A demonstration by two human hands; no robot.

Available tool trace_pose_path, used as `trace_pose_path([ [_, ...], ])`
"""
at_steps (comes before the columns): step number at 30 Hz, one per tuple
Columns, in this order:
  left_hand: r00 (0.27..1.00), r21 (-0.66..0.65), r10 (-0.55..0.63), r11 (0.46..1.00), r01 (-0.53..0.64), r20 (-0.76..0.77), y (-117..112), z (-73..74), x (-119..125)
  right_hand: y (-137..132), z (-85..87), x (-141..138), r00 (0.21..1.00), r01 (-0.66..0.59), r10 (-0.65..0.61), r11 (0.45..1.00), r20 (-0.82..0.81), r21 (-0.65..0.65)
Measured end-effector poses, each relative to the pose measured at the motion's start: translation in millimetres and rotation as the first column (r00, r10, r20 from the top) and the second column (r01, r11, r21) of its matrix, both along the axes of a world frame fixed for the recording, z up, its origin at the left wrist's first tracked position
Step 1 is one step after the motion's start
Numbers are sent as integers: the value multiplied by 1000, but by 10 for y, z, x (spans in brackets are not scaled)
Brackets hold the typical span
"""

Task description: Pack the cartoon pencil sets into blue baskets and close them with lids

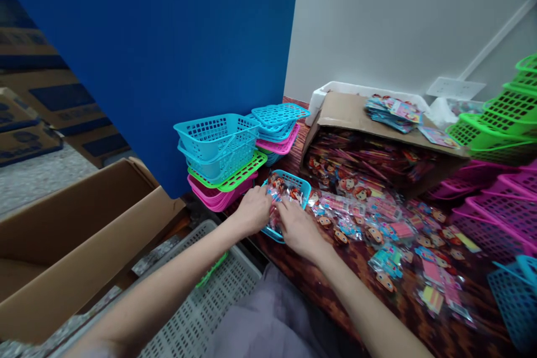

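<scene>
A small blue plastic basket (302, 184) sits on the dark patterned table (361, 268) just in front of me. It holds clear packets of cartoon stationery (282, 187). My left hand (253, 210) and my right hand (296, 226) are both over the near end of the basket, fingers curled and pressing on the packets inside. What the fingertips pinch is hidden by the hands. More loose packets (377, 224) lie spread over the table to the right of the basket.
Stacked blue, green and pink baskets (220, 156) stand behind left, against a blue panel (159, 56). A tipped cardboard box of packets (377, 151) lies behind right. Pink baskets (495, 207) and green baskets (503, 117) are far right. An open carton (75, 235) and grey crate (210, 307) sit left.
</scene>
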State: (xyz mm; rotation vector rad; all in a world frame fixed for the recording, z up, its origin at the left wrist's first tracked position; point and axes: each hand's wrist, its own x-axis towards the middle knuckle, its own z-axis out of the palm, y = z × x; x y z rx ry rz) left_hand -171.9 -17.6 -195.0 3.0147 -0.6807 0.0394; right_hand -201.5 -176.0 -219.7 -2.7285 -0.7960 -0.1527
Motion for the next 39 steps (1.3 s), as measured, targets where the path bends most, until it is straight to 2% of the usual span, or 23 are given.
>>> trace_pose_path([
  [3, 997, -48, 58, 997, -56, 40, -91, 5, 139, -53, -77, -35, 1000, -18, 16, 997, 23, 72],
  [5, 994, -90, 81, 993, -74, 77, -178, -47, 224, -86, -143, -54, 998, -27, 20, 992, 55, 121],
  [9, 998, -133, -27, 990, 35, 65, -295, -261, 311, -150, -208, -50, 995, -76, 61, 972, 77, 223],
  [12, 998, -154, -65, 986, 66, 13, -296, -424, 341, -174, -174, -34, 999, -32, 21, 971, 50, 238],
  [15, 998, -176, -53, 983, 46, -36, -268, -516, 403, -140, -132, -46, 999, 53, -50, 969, -16, 243],
  [17, 997, -188, -46, 982, 34, -61, -254, -538, 462, -91, -137, -64, 991, 133, -130, 946, -30, 296],
  [19, 996, -190, -50, 981, 34, -78, -250, -537, 511, -49, -174, -78, 971, 219, -238, 900, 3, 378],
  [21, 994, -184, -78, 981, 62, -80, -252, -516, 518, -31, -221, -79, 959, 236, -280, 865, 36, 444],
  [23, 992, -177, -112, 979, 101, -52, -255, -479, 464, -37, -259, -79, 963, 203, -264, 848, 58, 490],
  [25, 989, -147, -148, 978, 148, 9, -261, -439, 357, -54, -282, -96, 970, 159, -231, 833, 72, 530],
  [30, 971, 95, -207, 976, 197, 117, -306, -413, 105, -154, -305, -205, 973, 108, -211, 765, 89, 635],
  [33, 973, 139, -185, 976, 166, 138, -332, -463, 92, -373, -249, -89, 990, 43, -114, 797, 81, 603],
  [35, 976, 135, -164, 980, 145, 143, -335, -501, 120, -618, -188, 146, 994, 100, -112, 833, -11, 544],
  [36, 977, 131, -162, 981, 144, 139, -331, -517, 137, -761, -164, 296, 976, 216, -202, 841, -82, 497],
  [37, 977, 127, -166, 981, 150, 131, -324, -530, 155, -910, -153, 449, 926, 375, -356, 832, -126, 409],
  [39, 978, 115, -180, 979, 167, 109, -298, -549, 194, -1188, -185, 703, 867, 493, -483, 798, -122, 347],
])
